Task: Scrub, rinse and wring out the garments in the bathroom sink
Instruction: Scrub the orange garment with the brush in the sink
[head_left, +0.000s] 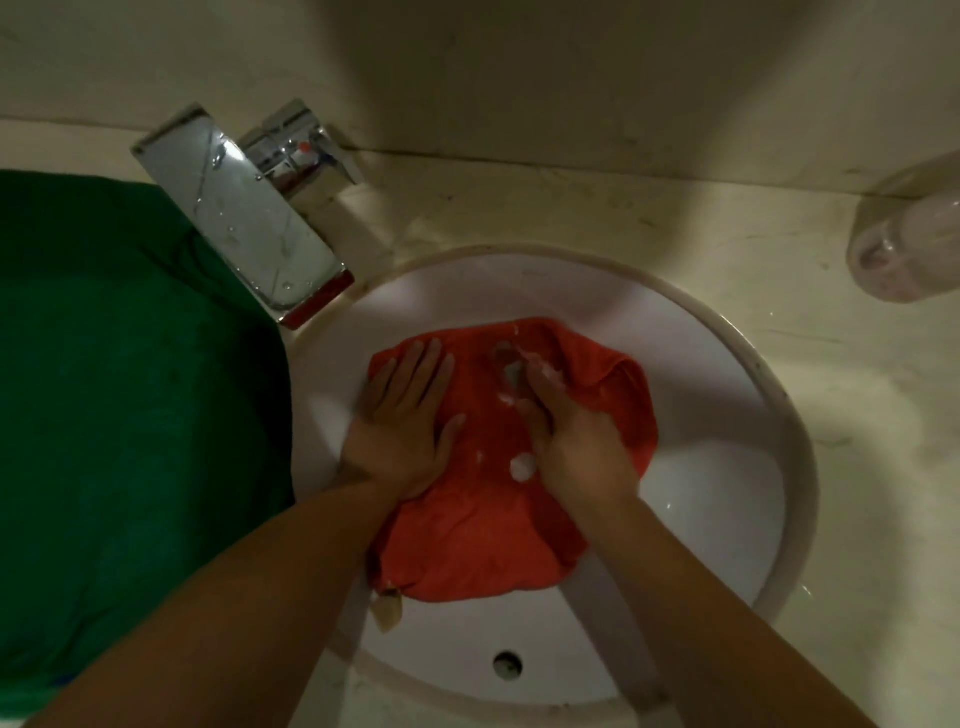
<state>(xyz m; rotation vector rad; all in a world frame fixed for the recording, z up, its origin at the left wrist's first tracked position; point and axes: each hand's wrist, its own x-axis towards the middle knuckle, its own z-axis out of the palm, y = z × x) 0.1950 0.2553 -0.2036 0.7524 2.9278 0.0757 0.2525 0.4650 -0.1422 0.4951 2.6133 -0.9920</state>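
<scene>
A red garment (478, 530) lies bunched in the white round sink (727, 509), with dabs of white lather on it. My left hand (405, 421) lies flat on its left part, fingers straight and spread, pressing it down. My right hand (571, 431) sits on the garment's middle, blurred, with suds around the fingertips; I cannot make out whether its fingers grip anything.
A chrome tap (244, 218) juts over the sink's left rim. A green cloth (130, 364) covers the counter on the left. A clear plastic container (914, 244) stands at the right edge. An overflow hole (507, 664) shows in the sink's near wall.
</scene>
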